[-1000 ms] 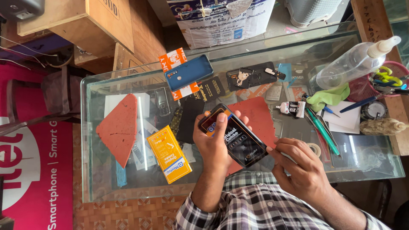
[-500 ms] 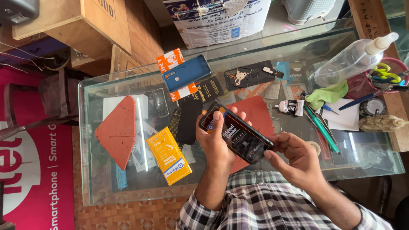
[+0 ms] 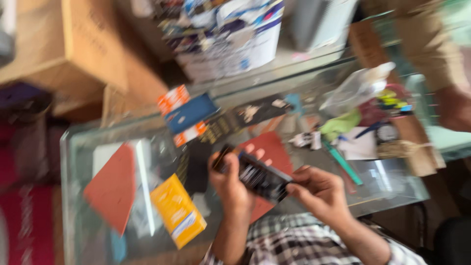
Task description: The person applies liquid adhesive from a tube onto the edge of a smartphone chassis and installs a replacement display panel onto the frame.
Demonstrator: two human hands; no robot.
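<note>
The view is blurred by motion. My left hand grips a black smartphone from below, with the thumb across its near side, above a glass counter. My right hand pinches the phone's right end with its fingertips. A red sheet lies on the glass right behind the phone. Both forearms wear a checked sleeve at the bottom edge.
On the counter lie a yellow packet, a red card, a blue phone box, a spray bottle, a green cloth and pens. Cardboard boxes stand at the far left. Another person's arm shows at the right edge.
The camera has swung, so the scene now sits lower and blurred. Both hands still hold the phone. Another person's arm has come into view at the right.
</note>
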